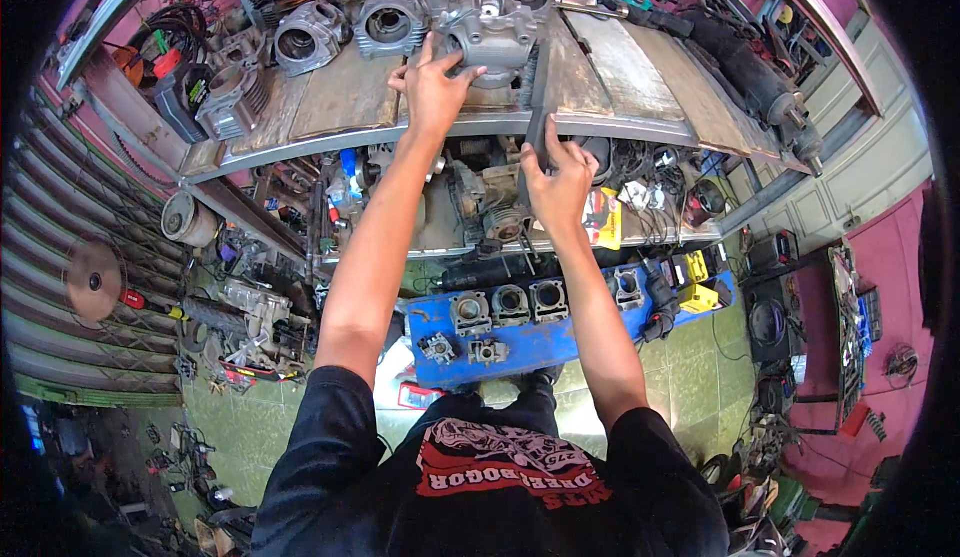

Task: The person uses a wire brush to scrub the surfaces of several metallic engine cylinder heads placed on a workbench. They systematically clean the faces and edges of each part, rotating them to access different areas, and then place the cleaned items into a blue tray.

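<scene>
On the far left, a grey ribbed shutter [80,337] is seen; to its right, a pale tin [188,219] is placed beside the frame of a wood-topped shelf [350,107]; on that shelf, a finned cylinder [232,102] is set near the left end, followed by two round-bored castings [309,39]. The left hand [432,92] is raised to the shelf with its fingers spread; its fingertips are placed at the near left side of a grey metal casting [490,42], which is stood at the shelf's middle, close to the front edge; whether its grip is closed on the casting cannot be told. Just right of the casting, a dark narrow bar [537,137] is seen crossing the shelf's front edge; below, a low blue bench [540,347] is covered in part by a row of square-flanged metal parts [510,304]. The right hand [562,172] is held lower, at the bar, with thumb and forefinger parted around it; whether the bar is gripped cannot be told. Farther right, yellow boxes [698,297] are placed at the bench's end; above, a dark cylinder [745,72] is laid on the shelf.
</scene>
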A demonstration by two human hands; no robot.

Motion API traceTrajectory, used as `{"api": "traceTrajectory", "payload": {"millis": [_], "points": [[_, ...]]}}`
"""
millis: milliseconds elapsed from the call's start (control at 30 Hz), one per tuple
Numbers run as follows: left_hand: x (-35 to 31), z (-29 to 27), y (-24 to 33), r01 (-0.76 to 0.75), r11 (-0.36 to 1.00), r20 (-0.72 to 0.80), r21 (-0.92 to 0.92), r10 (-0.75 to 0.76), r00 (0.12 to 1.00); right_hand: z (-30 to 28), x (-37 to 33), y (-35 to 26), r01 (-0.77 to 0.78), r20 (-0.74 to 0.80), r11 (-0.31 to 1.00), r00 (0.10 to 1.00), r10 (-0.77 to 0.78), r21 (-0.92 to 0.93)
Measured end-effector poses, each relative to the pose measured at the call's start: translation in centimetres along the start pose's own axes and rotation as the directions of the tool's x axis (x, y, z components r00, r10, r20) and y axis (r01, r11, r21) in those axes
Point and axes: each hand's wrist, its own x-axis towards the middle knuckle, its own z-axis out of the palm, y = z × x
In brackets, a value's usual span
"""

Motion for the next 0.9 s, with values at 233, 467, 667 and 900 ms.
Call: {"api": "traceTrajectory", "payload": {"millis": [233, 467, 667, 900], "points": [[0.4, -1.4, 1.8, 0.208, 0.978, 0.043, -0.003, -0.208, 0.977, -0.3, 0.0, 0.5, 0.028, -0.006, 0.999, 1.000, -0.028, -0.019], [2.6, -0.9, 1.4, 0.273, 0.954, 0.279, -0.121, -0.232, 0.932, -0.1, -0.1, 0.4, 0.043, -0.031, 0.999, 0.999, -0.044, -0.020], [3.3, 0.4, -0.7, 0.270, 0.913, 0.315, -0.306, -0.171, 0.934, -0.2, 0.0, 0.0, 0.054, -0.027, 0.998, 0.998, -0.055, -0.039], [3.0, 0.6, -1.1, 0.224, 0.771, 0.237, -0.596, -0.097, 0.967, -0.9, -0.3, -0.2, 0.014, -0.067, 0.999, 0.998, -0.017, -0.050]]}}
